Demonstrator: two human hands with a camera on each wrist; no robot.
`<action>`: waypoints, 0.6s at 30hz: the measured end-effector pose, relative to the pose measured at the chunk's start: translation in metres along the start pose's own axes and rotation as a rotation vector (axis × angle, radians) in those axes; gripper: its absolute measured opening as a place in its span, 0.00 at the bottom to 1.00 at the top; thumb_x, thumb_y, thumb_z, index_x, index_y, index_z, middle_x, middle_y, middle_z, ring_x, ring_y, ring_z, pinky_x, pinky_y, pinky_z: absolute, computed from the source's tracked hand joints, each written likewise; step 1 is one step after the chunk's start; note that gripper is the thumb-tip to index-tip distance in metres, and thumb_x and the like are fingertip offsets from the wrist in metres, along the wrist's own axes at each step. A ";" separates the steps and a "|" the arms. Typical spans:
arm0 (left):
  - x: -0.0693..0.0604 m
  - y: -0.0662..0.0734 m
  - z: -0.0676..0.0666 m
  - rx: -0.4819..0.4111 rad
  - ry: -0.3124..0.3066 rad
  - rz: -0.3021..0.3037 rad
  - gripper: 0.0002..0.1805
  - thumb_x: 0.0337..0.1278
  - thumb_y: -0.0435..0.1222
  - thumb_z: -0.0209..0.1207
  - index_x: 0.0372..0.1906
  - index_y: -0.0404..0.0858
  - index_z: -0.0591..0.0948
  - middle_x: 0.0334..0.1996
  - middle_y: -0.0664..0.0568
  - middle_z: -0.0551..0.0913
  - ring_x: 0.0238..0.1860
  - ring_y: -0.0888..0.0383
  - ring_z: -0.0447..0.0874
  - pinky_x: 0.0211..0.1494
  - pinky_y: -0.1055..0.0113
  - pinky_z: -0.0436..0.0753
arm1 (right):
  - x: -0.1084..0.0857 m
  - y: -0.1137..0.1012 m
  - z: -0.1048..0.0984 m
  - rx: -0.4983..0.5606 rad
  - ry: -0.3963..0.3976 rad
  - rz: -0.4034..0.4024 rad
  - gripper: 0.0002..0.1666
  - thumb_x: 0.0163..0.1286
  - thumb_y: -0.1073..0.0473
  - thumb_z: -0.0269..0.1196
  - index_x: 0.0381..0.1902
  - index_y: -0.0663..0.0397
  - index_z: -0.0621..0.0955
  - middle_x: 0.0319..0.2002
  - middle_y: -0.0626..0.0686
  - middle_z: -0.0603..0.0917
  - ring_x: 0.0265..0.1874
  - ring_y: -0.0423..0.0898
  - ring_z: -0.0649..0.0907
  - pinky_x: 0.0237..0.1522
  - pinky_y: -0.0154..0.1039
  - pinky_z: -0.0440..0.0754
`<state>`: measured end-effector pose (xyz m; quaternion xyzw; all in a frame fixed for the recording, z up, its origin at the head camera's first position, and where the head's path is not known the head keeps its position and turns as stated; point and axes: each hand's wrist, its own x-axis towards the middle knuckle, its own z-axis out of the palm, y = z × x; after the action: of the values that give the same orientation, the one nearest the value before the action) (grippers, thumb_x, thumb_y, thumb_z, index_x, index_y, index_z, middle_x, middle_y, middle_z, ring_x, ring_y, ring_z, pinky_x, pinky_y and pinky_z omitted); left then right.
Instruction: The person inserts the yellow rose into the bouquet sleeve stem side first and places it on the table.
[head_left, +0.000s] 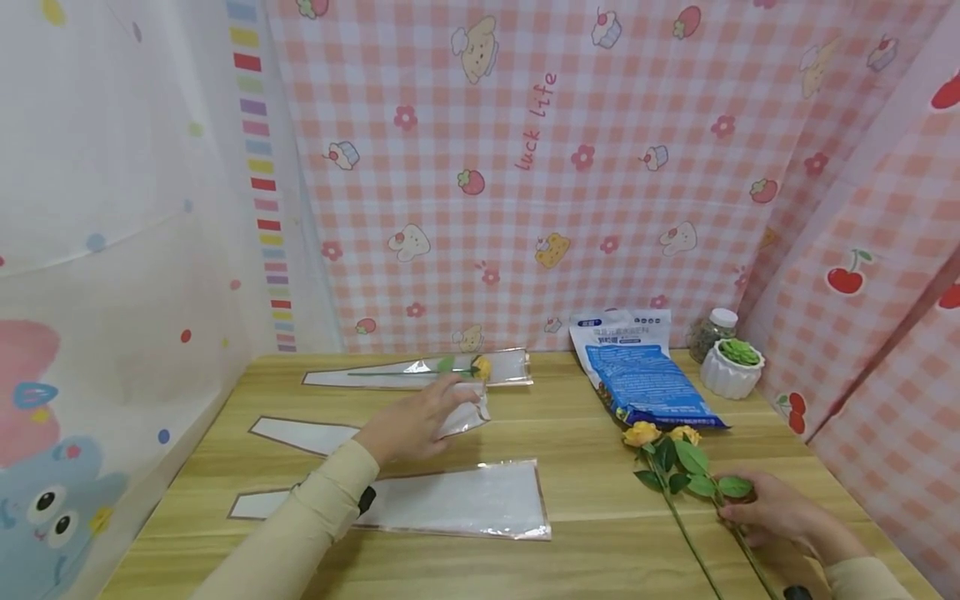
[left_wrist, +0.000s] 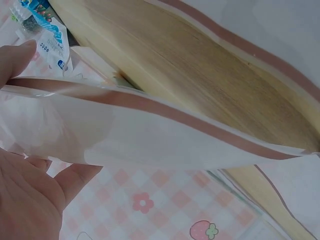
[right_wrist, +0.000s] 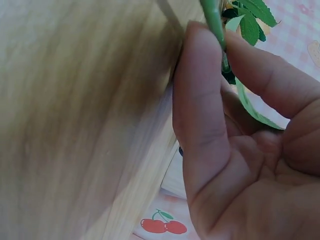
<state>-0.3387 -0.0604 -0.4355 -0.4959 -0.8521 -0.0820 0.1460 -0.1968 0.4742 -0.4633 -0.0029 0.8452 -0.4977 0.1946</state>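
Head view: left hand (head_left: pixel 420 417) holds sleeve (head_left: pixel 303 435); right hand (head_left: pixel 780 512) pinches rose stem (right_wrist: pixel 213 20); curtain (head_left: pixel 517 217) reads "luck life".

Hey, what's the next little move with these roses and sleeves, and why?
I'd probably carry the right-hand loose rose toward the wide end of the middle sleeve. The right grip pinches its stem, the left grip holds that sleeve near its wide end, and the back sleeve has a yellow rose lying along it.
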 end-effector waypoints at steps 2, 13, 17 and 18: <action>0.000 0.000 0.000 0.002 -0.003 -0.003 0.42 0.55 0.39 0.72 0.70 0.46 0.60 0.66 0.38 0.65 0.52 0.50 0.81 0.53 0.63 0.85 | -0.001 0.001 -0.001 0.006 -0.007 0.000 0.39 0.71 0.67 0.64 0.69 0.81 0.57 0.37 0.54 0.78 0.34 0.48 0.81 0.29 0.45 0.86; 0.002 0.003 -0.001 -0.025 0.001 -0.006 0.40 0.55 0.37 0.71 0.70 0.46 0.63 0.67 0.38 0.66 0.50 0.52 0.82 0.50 0.63 0.86 | -0.006 -0.004 -0.007 0.053 -0.048 -0.013 0.33 0.74 0.67 0.59 0.67 0.80 0.59 0.36 0.53 0.78 0.32 0.46 0.79 0.29 0.43 0.84; 0.004 0.002 0.000 -0.019 -0.003 -0.002 0.40 0.55 0.37 0.71 0.70 0.46 0.63 0.67 0.38 0.66 0.51 0.51 0.82 0.51 0.62 0.86 | -0.008 -0.011 -0.010 0.050 -0.052 -0.029 0.25 0.76 0.66 0.57 0.60 0.81 0.64 0.35 0.52 0.79 0.31 0.45 0.79 0.30 0.44 0.84; 0.004 0.002 0.000 -0.021 -0.004 0.000 0.40 0.55 0.37 0.71 0.70 0.45 0.62 0.67 0.37 0.66 0.51 0.50 0.82 0.52 0.62 0.85 | -0.008 -0.013 -0.010 0.055 -0.057 -0.036 0.22 0.76 0.66 0.57 0.56 0.81 0.66 0.34 0.52 0.78 0.30 0.44 0.77 0.29 0.43 0.82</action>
<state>-0.3390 -0.0563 -0.4347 -0.4977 -0.8514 -0.0899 0.1392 -0.1956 0.4776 -0.4455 -0.0271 0.8251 -0.5239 0.2098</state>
